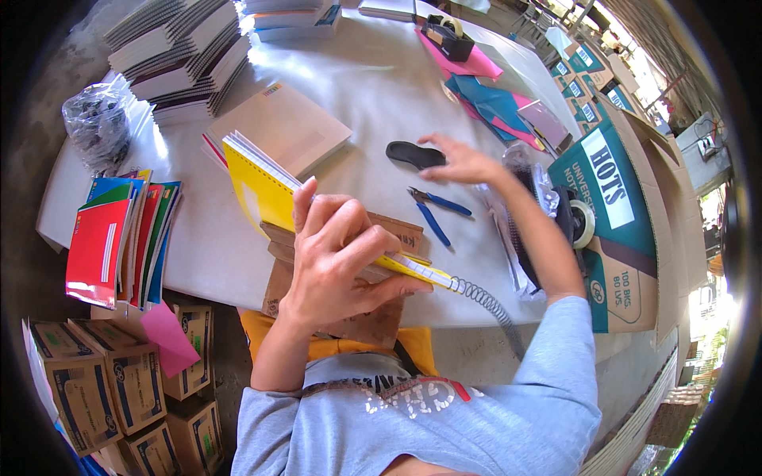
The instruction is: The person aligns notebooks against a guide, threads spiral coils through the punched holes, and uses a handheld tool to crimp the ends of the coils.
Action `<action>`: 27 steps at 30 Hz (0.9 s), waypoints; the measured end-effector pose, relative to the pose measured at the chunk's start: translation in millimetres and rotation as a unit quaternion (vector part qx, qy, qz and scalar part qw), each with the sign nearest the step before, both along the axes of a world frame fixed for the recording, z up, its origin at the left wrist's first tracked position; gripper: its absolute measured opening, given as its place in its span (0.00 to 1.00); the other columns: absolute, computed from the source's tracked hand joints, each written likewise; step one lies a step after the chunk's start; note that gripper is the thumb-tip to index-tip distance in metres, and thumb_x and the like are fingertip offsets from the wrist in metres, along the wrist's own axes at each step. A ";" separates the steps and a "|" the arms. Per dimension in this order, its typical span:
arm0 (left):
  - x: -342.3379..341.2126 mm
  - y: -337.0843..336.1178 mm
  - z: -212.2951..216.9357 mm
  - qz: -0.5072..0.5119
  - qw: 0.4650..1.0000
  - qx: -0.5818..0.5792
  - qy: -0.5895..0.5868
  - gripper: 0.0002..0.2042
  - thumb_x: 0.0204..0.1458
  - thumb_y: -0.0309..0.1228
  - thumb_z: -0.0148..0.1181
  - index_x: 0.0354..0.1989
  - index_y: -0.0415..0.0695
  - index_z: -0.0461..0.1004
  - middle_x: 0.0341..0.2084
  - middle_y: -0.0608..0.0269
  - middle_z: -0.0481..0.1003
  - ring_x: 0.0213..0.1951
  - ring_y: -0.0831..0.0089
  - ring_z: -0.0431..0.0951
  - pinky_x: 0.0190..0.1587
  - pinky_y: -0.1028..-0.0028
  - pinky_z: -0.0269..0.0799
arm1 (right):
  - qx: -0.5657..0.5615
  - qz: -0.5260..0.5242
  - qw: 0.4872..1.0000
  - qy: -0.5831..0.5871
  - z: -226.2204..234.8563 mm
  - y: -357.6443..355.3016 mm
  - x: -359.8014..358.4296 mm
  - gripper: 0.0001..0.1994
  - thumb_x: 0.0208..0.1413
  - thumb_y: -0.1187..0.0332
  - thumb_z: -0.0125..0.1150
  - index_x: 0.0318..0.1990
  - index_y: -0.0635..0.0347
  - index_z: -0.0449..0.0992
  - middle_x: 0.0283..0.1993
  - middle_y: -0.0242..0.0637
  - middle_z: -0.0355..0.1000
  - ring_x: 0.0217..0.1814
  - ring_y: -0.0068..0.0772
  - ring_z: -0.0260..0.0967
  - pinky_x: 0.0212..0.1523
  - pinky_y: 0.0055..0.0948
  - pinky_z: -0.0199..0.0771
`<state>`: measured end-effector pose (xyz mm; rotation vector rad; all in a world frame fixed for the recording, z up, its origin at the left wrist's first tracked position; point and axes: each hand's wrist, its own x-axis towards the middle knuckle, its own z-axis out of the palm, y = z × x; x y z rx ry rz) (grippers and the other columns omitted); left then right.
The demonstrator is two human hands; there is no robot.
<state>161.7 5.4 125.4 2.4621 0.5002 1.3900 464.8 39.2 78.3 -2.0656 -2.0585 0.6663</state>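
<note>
My left hand is closed around a yellow notebook, held tilted above the table's near edge. Holes run along the notebook's edge, and a loose dark wire coil trails from its near right end toward my right arm. Farther off, my right hand has thumb and forefinger apart on either side of the right end of a flat black oval object; whether they touch it I cannot tell. Just nearer lie blue-handled cutting pliers. A brown wooden block sits partly hidden behind my left hand.
A stack of unbound notebooks lies beyond the yellow one. Coil-bound stacks, a plastic bag and colourful notebooks stand left. Right are a large carton, clear tape roll and tape dispenser. Boxes fill the lower left.
</note>
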 end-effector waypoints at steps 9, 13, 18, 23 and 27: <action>11.2 -13.4 -2.0 0.131 0.990 0.046 0.030 0.21 0.31 0.52 0.68 0.26 0.48 0.73 0.28 0.62 0.65 0.49 0.57 0.67 0.56 0.54 0.47 | 0.121 -0.172 0.973 0.101 -47.1 12.1 0.9 0.17 0.48 0.75 0.56 0.48 0.58 0.70 0.40 0.41 0.74 0.44 0.39 0.71 0.48 0.31 0.68; 9.5 -21.5 -3.9 0.170 0.985 0.025 0.006 0.27 0.26 0.56 0.70 0.23 0.46 0.68 0.31 0.58 0.65 0.56 0.49 0.61 0.59 0.49 0.44 | 0.266 -0.041 0.718 0.642 45.4 -69.6 -71.7 0.10 0.48 0.76 0.57 0.40 0.66 0.72 0.39 0.48 0.74 0.41 0.40 0.73 0.46 0.37 0.72; 10.5 -24.6 -10.2 0.144 0.989 -0.010 -0.041 0.27 0.31 0.56 0.67 0.20 0.43 0.68 0.27 0.58 0.64 0.54 0.50 0.64 0.58 0.50 0.40 | 0.270 0.166 0.801 0.507 67.7 -124.9 -101.7 0.08 0.56 0.64 0.52 0.34 0.60 0.70 0.40 0.54 0.70 0.41 0.47 0.71 0.46 0.49 0.71; 11.8 -28.4 -9.8 0.149 0.988 -0.004 -0.036 0.27 0.31 0.58 0.67 0.19 0.44 0.68 0.26 0.60 0.63 0.54 0.53 0.64 0.59 0.51 0.37 | 0.261 0.150 0.789 0.535 59.6 -128.5 -105.8 0.08 0.54 0.65 0.55 0.33 0.60 0.70 0.37 0.52 0.69 0.42 0.45 0.71 0.46 0.44 0.74; 13.0 -22.8 -14.8 0.142 0.988 0.010 -0.062 0.26 0.31 0.58 0.66 0.18 0.45 0.67 0.24 0.61 0.62 0.53 0.54 0.65 0.58 0.52 0.40 | 0.242 0.159 0.734 0.614 37.0 -118.6 -98.2 0.06 0.53 0.69 0.57 0.31 0.62 0.71 0.35 0.50 0.71 0.42 0.45 0.71 0.44 0.38 0.76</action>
